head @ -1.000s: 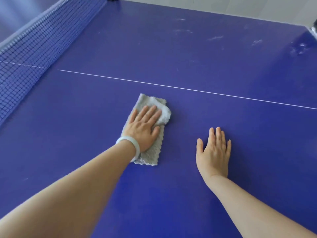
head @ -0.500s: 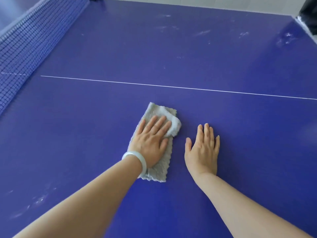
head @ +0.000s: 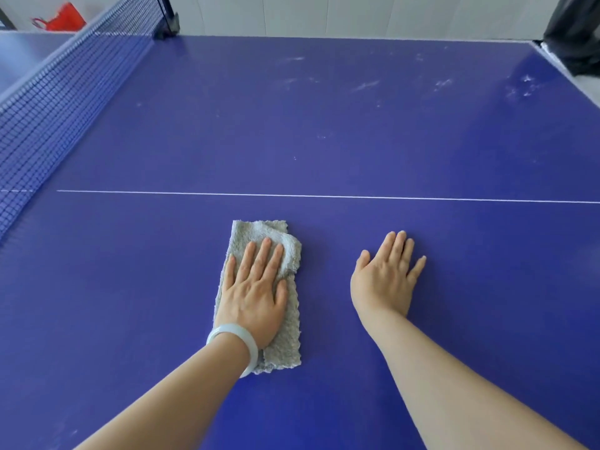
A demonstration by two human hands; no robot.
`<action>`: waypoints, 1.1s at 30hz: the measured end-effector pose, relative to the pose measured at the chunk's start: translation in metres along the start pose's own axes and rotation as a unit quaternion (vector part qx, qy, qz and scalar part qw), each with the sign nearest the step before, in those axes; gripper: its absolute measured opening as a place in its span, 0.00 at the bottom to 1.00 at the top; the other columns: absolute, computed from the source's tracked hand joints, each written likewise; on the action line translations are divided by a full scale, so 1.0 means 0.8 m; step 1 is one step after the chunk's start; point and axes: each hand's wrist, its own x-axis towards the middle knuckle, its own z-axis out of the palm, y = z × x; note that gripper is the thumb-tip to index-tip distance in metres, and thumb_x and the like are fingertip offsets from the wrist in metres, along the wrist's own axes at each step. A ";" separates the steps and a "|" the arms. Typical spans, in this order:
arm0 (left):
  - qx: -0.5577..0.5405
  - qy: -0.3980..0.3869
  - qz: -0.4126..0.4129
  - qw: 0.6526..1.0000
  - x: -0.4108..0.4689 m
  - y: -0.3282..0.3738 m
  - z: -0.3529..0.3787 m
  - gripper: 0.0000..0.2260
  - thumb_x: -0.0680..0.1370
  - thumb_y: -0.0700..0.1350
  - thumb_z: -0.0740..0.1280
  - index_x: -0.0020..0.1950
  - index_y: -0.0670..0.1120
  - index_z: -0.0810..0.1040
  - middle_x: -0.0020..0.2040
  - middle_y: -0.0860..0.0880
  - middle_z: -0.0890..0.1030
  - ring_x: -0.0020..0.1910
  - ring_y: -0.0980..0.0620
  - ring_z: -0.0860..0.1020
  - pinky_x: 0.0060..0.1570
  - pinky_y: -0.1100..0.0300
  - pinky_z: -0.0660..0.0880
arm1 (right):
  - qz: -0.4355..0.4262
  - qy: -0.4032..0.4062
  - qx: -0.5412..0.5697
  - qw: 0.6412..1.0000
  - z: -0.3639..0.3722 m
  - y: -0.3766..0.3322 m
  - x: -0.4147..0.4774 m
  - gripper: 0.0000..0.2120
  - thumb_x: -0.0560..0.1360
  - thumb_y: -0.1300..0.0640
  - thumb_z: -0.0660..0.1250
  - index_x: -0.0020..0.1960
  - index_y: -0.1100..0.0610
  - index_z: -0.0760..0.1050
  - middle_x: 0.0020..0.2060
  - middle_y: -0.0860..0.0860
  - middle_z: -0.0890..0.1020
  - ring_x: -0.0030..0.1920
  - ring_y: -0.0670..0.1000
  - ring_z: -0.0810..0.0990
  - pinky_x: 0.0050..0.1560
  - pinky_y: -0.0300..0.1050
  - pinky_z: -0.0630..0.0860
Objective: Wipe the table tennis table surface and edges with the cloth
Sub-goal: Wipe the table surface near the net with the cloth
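Observation:
A folded grey cloth (head: 285,339) lies flat on the blue table tennis table (head: 324,131), just on my side of the white centre line. My left hand (head: 256,287), with a pale bangle on its wrist, presses flat on the cloth with straight fingers. To the right of the cloth my right hand (head: 386,277) rests flat on the bare table surface and holds nothing. Pale dusty smears mark the far part of the table.
The dark blue net (head: 65,89) runs along the left side, with its post at the far left corner. A white wall stands beyond the far edge. A dark object (head: 574,30) is at the far right corner, and something red (head: 63,17) lies behind the net.
My left hand has slid the cloth to the right and a little toward the centre line. My right hand stays flat beside it. My head has lifted, showing the far edge.

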 end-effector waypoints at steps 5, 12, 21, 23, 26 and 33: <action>0.030 -0.017 0.079 0.996 0.016 0.030 0.003 0.27 0.80 0.58 0.37 0.80 0.57 0.39 0.80 0.57 0.39 0.78 0.54 0.33 0.75 0.49 0.32 | 0.005 0.023 -0.017 1.000 0.015 0.004 0.006 0.32 0.84 0.45 0.45 0.82 0.60 0.44 0.82 0.54 0.47 0.81 0.54 0.44 0.79 0.60 0.40; -0.004 -0.039 0.119 0.992 0.135 0.107 0.016 0.26 0.82 0.56 0.43 0.81 0.55 0.45 0.81 0.56 0.43 0.79 0.52 0.38 0.76 0.46 0.34 | 0.007 0.031 -0.025 0.999 0.018 0.006 0.008 0.32 0.84 0.43 0.46 0.82 0.57 0.45 0.82 0.52 0.47 0.81 0.52 0.44 0.79 0.59 0.41; 0.014 0.010 -0.076 0.997 0.027 -0.067 -0.017 0.27 0.81 0.57 0.43 0.81 0.58 0.45 0.81 0.57 0.44 0.80 0.54 0.41 0.77 0.48 0.39 | 0.005 0.033 -0.015 0.999 0.018 0.005 0.006 0.32 0.83 0.43 0.49 0.82 0.58 0.48 0.82 0.54 0.50 0.81 0.54 0.46 0.79 0.60 0.42; 0.001 0.018 -0.107 0.994 -0.027 -0.059 -0.014 0.27 0.82 0.56 0.43 0.81 0.57 0.42 0.81 0.57 0.40 0.79 0.54 0.37 0.77 0.49 0.37 | 0.006 0.031 -0.012 0.999 0.017 0.005 0.006 0.32 0.83 0.43 0.49 0.82 0.59 0.48 0.81 0.54 0.50 0.81 0.54 0.47 0.79 0.61 0.42; -0.005 0.027 -0.034 0.999 -0.099 0.023 0.005 0.28 0.81 0.54 0.49 0.82 0.52 0.50 0.81 0.52 0.47 0.80 0.49 0.42 0.77 0.47 0.43 | 0.001 0.029 -0.007 1.000 0.016 0.006 0.005 0.33 0.83 0.44 0.49 0.82 0.60 0.49 0.81 0.55 0.51 0.81 0.55 0.48 0.79 0.61 0.42; 0.017 -0.017 0.197 0.980 -0.087 0.032 0.011 0.27 0.82 0.58 0.49 0.81 0.55 0.53 0.81 0.55 0.52 0.80 0.52 0.47 0.76 0.48 0.42 | -0.004 0.037 0.000 0.999 0.018 0.008 0.008 0.32 0.83 0.44 0.51 0.81 0.61 0.51 0.81 0.56 0.52 0.81 0.55 0.48 0.79 0.61 0.43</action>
